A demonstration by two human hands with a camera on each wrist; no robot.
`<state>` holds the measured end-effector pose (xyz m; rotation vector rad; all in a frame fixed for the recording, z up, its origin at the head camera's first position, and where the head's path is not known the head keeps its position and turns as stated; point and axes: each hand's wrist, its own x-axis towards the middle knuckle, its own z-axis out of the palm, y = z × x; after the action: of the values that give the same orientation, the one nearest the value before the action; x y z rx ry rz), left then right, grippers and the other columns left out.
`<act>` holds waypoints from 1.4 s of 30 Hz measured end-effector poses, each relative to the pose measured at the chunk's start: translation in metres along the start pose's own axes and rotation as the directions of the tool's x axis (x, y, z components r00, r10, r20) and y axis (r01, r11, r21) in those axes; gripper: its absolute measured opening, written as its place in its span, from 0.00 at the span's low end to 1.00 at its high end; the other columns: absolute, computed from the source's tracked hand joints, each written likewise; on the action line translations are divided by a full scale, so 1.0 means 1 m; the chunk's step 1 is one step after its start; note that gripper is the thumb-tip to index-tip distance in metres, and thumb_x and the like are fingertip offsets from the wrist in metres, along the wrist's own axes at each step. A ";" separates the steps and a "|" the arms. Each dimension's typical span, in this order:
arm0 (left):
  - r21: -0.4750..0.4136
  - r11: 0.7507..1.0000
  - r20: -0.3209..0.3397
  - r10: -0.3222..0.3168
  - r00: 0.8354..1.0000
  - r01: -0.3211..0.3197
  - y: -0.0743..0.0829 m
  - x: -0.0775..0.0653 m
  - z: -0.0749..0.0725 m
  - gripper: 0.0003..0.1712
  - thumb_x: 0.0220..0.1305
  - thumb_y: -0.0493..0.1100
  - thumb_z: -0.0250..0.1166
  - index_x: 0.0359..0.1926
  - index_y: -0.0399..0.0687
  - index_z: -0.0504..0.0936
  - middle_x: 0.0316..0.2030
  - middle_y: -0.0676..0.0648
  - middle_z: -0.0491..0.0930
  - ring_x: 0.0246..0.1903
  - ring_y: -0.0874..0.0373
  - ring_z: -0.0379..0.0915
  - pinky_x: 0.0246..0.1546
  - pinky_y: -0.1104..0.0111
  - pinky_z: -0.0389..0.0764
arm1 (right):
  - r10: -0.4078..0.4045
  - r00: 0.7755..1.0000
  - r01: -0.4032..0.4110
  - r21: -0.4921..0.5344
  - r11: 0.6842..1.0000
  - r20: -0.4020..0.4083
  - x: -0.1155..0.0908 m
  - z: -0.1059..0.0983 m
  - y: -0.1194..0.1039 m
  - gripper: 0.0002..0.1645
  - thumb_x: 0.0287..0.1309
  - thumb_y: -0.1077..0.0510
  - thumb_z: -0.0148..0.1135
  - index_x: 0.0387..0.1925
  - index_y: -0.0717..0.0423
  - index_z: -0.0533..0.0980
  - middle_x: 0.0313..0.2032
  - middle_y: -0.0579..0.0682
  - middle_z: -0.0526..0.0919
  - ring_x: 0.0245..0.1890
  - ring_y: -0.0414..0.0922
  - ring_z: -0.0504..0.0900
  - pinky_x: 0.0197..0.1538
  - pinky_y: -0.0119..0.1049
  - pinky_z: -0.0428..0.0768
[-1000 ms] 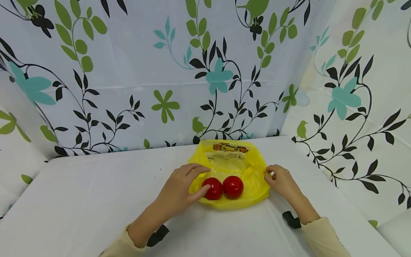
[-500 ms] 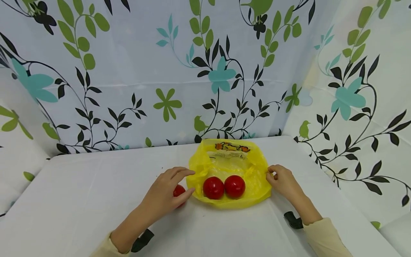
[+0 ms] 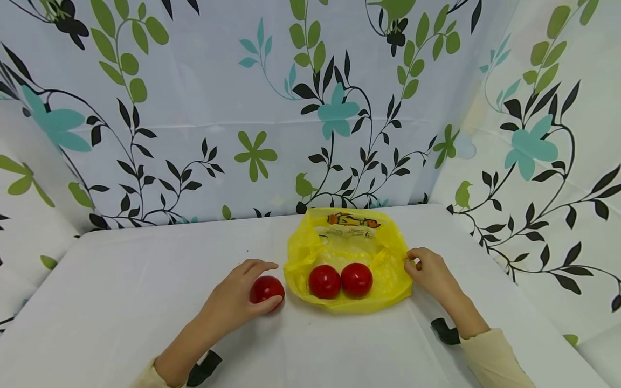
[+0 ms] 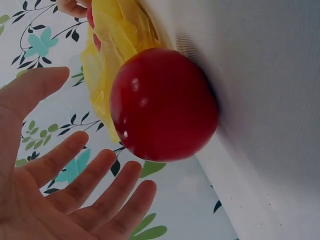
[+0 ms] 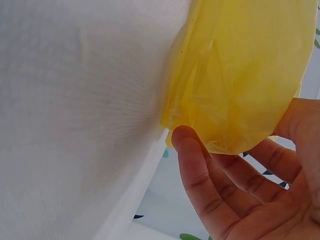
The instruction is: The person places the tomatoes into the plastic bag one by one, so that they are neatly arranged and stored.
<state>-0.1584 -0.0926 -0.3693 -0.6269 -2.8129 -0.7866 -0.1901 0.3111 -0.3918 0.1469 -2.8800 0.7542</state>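
A glossy red ball sits on the white table, just left of the yellow plastic bag. My left hand is beside that ball, fingers spread; in the left wrist view a gap shows between the fingers and the ball. Inside the bag's open mouth lie two more red balls, a left one and a right one, side by side. At the bag's right edge my right hand pinches the plastic between thumb and fingers, as the bag in the right wrist view also shows.
The white table runs back to a patterned curtain with leaves and flowers. A second curtain side bounds the table on the right. Dark straps show at both wrists.
My left hand has moved left from over the bag's left ball to the ball on the table, which has come into view. The right hand keeps its pinch on the bag.
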 end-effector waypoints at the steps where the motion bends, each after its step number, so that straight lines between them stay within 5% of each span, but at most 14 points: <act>1: -0.013 1.000 0.012 -0.016 1.000 0.016 -0.001 0.000 0.001 0.33 0.50 0.53 0.76 0.58 0.54 0.77 0.55 0.48 0.76 0.53 0.49 0.74 0.43 0.54 0.85 | -0.003 1.000 0.003 0.000 1.000 -0.002 0.000 0.000 0.000 0.14 0.62 0.64 0.57 0.45 0.72 0.76 0.38 0.61 0.79 0.31 0.48 0.73 0.34 0.38 0.77; 9: -0.083 0.988 0.111 -0.117 0.987 0.127 -0.010 0.004 0.009 0.41 0.48 0.54 0.77 0.64 0.56 0.73 0.57 0.45 0.74 0.54 0.45 0.73 0.43 0.50 0.84 | -0.018 1.000 0.018 -0.007 1.000 -0.014 0.002 -0.002 -0.001 0.13 0.61 0.64 0.57 0.44 0.71 0.77 0.36 0.59 0.78 0.29 0.48 0.72 0.32 0.37 0.75; 14: -0.129 0.979 0.140 -0.138 0.981 0.156 -0.016 0.005 0.011 0.36 0.48 0.51 0.78 0.59 0.51 0.77 0.55 0.44 0.74 0.53 0.45 0.72 0.44 0.49 0.83 | -0.034 0.999 0.034 -0.005 0.999 -0.015 0.004 -0.001 -0.002 0.13 0.61 0.64 0.57 0.43 0.71 0.77 0.34 0.58 0.78 0.28 0.47 0.71 0.31 0.36 0.74; 24: -0.200 0.973 0.131 -0.086 0.988 0.111 -0.026 0.008 0.013 0.37 0.46 0.44 0.80 0.59 0.45 0.76 0.54 0.42 0.73 0.54 0.41 0.70 0.47 0.48 0.82 | -0.012 1.000 0.012 -0.002 1.000 -0.020 0.003 0.000 -0.003 0.14 0.62 0.64 0.57 0.45 0.72 0.77 0.35 0.59 0.78 0.29 0.47 0.71 0.31 0.36 0.74; 42: -0.234 0.966 0.099 -0.086 0.991 0.107 -0.027 0.007 0.017 0.37 0.44 0.46 0.80 0.57 0.44 0.77 0.51 0.42 0.74 0.50 0.46 0.72 0.46 0.51 0.83 | -0.026 1.000 0.026 -0.001 1.000 -0.010 -0.001 0.001 -0.001 0.14 0.61 0.64 0.57 0.45 0.72 0.77 0.37 0.61 0.79 0.29 0.47 0.72 0.32 0.37 0.76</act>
<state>-0.1773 -0.1024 -0.3946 -0.5746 -2.8708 -1.1561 -0.1896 0.3100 -0.3926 0.1803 -2.8635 0.7466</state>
